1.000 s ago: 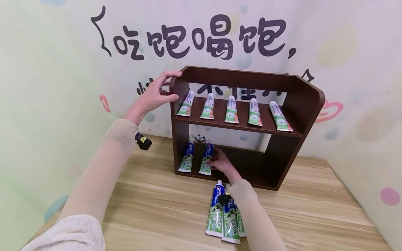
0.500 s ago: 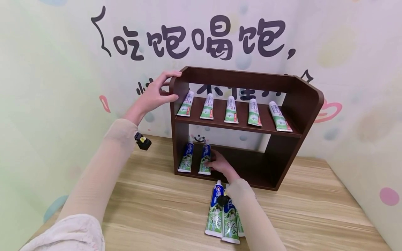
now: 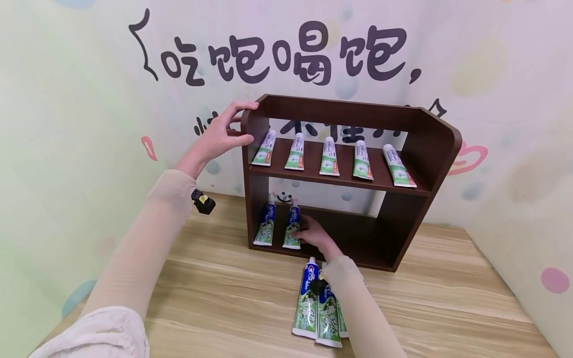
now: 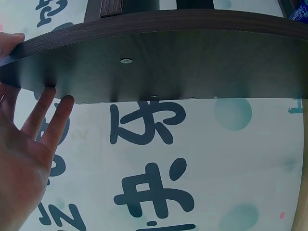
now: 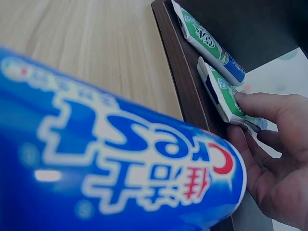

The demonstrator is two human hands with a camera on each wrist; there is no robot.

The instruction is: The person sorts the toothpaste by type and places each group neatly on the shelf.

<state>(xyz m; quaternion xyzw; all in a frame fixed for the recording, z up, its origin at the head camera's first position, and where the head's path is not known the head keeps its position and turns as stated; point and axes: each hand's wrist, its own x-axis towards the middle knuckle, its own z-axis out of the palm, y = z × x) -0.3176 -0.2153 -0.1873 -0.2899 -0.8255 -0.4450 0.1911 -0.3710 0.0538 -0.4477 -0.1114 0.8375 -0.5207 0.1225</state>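
My left hand grips the upper left corner of a dark brown two-tier shelf. In the left wrist view, fingertips of the left hand touch the outside of the side panel, with a digit over its edge. On the lower tier, my right hand pinches the right side of a blue and green toothpaste tube. The right wrist view shows the thumb on top of this tube and fingers at its side. A matching toothpaste tube lies to its left, apart from it.
Several white and green toothpaste tubes lie in a row on the upper tier. On the wooden table, in front of the shelf, more blue and green tubes lie overlapping, partly hidden by my right forearm. A printed backdrop stands behind.
The toothpaste tube in my right hand has shifted slightly left between the first frame and the second; since then it stays put. My left hand remains on the shelf corner.
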